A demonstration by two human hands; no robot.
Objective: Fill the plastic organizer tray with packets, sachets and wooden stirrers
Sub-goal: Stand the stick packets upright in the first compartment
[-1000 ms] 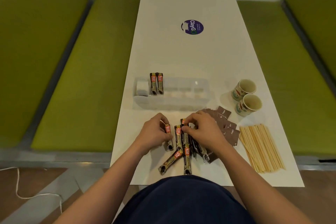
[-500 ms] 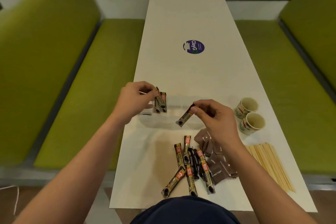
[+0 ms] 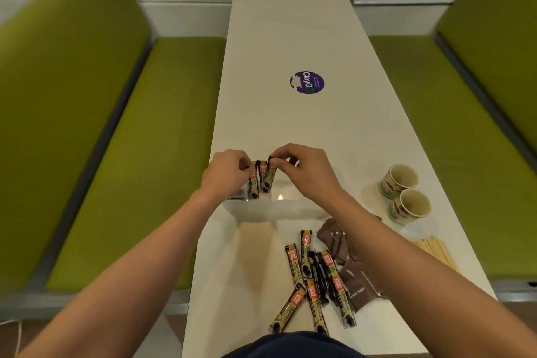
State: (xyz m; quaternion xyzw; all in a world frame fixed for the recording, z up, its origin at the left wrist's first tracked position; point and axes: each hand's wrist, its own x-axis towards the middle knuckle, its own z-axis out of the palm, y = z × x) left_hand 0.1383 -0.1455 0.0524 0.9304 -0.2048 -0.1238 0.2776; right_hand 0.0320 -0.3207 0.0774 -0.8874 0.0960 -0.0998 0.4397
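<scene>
A clear plastic organizer tray (image 3: 279,208) lies across the white table (image 3: 293,125), partly hidden by my forearms. Coffee stick packets (image 3: 257,180) stand in a compartment near its left end. My left hand (image 3: 228,173) pinches the top of the leftmost packet there. My right hand (image 3: 302,170) grips the top of another coffee packet (image 3: 271,171) at the same compartment. Several loose coffee sticks (image 3: 311,282) lie near me. Brown sugar sachets (image 3: 348,264) lie to their right. Wooden stirrers (image 3: 436,250) show beyond my right forearm.
Two paper cups (image 3: 405,193) stand to the right of the tray. A purple round sticker (image 3: 307,82) sits mid-table. Green bench seats (image 3: 139,154) flank the table on both sides.
Both hands rose from the loose pile, each with a coffee packet, and came together over the tray's left compartments. The right hand's packet went from mid-air to beside the standing ones.
</scene>
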